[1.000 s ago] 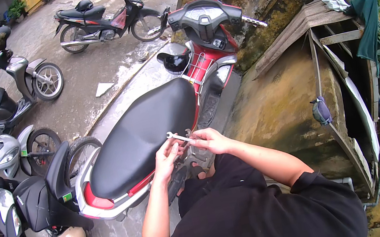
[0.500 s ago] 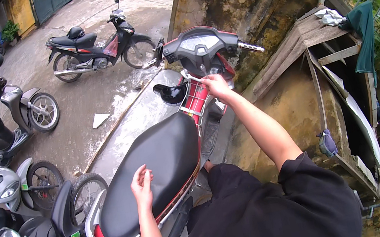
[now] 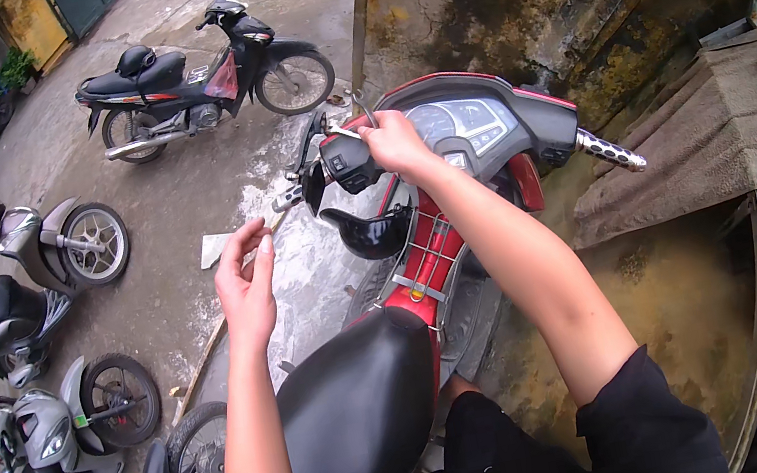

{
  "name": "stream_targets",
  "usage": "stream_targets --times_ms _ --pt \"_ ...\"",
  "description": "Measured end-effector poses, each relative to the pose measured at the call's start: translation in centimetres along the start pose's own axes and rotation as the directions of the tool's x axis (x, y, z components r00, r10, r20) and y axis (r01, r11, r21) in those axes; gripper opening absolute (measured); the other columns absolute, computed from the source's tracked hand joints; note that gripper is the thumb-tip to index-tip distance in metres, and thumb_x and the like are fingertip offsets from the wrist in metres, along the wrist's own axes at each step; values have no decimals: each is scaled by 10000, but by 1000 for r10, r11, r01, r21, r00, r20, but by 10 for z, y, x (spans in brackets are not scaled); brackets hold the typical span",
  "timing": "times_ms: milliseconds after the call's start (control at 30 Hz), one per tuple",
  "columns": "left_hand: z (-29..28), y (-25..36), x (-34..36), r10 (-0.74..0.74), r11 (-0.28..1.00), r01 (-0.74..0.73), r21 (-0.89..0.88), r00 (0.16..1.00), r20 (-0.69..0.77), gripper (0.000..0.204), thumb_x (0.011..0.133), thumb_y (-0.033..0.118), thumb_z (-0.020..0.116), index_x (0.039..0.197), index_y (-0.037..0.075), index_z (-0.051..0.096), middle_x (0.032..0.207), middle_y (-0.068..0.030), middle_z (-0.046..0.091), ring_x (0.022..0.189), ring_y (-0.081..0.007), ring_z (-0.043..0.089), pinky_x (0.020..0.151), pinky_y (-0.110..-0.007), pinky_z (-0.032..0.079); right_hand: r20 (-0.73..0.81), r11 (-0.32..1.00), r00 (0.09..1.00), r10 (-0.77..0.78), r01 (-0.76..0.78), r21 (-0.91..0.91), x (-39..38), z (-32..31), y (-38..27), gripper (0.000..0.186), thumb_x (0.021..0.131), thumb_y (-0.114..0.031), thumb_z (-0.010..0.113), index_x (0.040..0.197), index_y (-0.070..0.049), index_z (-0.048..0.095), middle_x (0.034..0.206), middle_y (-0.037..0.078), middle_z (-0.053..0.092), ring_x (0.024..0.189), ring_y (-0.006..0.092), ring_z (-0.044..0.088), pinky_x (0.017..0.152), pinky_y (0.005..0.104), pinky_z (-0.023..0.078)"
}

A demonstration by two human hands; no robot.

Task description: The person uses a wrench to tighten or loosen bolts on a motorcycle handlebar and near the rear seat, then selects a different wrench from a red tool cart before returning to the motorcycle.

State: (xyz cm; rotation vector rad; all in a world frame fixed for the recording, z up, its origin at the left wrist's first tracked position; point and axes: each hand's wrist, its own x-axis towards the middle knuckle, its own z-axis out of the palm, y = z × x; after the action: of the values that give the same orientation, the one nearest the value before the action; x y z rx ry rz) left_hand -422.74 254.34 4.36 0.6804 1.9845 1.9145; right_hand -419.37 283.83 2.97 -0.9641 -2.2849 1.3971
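My right hand (image 3: 392, 143) grips metal wrenches (image 3: 359, 101) over the left handlebar switch housing (image 3: 347, 161) of the red scooter, beside its dashboard (image 3: 456, 130). My left hand (image 3: 246, 275) hovers open with loosely bent fingers, below and left of the left handlebar grip (image 3: 289, 197), holding nothing. A black helmet (image 3: 368, 233) hangs under the handlebar, above a metal rack (image 3: 428, 258) on the red body. The long black seat (image 3: 342, 405) lies between my forearms; part of the wrenches is hidden by my fingers.
Several parked motorbikes line the left side (image 3: 96, 241), and another stands across the yard (image 3: 202, 95). A stained wall (image 3: 480, 6) with a red sign rises ahead. On the right is a low shelter with a worn sloping roof (image 3: 667, 150); a white board scrap (image 3: 214, 250) lies on the ground.
My hands have separated: the right moved up from over the seat to the left handlebar with the wrenches, the left rose toward the grip. The view has shifted toward the handlebar, which appears closer.
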Motion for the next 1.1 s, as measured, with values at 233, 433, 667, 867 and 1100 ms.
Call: stream_targets --times_ms 233,433,667,867,1100 --pt "57 -25 154 44 956 -72 286 994 102 457 956 325 544 1263 -13 548 1172 -139 621 1093 -199 568 958 -344 423 24 937 997 -69 73 -341 6 5 -54 253 767 -118 558 937 27 678 971 282 649 994 396 625 865 445 489" --pt "66 -19 185 -203 958 128 255 934 294 472 970 353 528 1274 -7 550 1194 -130 624 1129 -180 546 969 -320 401 167 939 976 -140 184 -290 24 -19 -51 248 803 -167 592 916 36 679 896 255 662 930 358 654 828 409 491" --pt "87 13 55 145 985 -171 -37 915 -377 317 968 205 553 1192 -18 579 964 -76 615 838 -92 556 788 -254 463 404 889 908 -115 -87 449 -71 -22 -40 174 963 -138 494 1070 -10 544 641 -63 372 537 30 326 463 222 256" --pt "107 8 5 -452 661 105 -743 846 -282 492 935 125 602 1313 -108 391 1085 -118 552 813 -125 570 781 -298 510 390 960 879 -275 233 153 -123 4 -18 201 892 -134 553 997 28 609 688 55 558 632 84 467 577 284 403" --pt "99 1 14 -637 415 286 -863 769 -51 273 1004 178 467 1116 -63 528 876 -66 526 769 -169 552 714 -312 512 484 866 720 -498 441 235 -121 6 -30 198 918 -181 543 986 4 557 781 185 607 707 306 595 672 402 451"
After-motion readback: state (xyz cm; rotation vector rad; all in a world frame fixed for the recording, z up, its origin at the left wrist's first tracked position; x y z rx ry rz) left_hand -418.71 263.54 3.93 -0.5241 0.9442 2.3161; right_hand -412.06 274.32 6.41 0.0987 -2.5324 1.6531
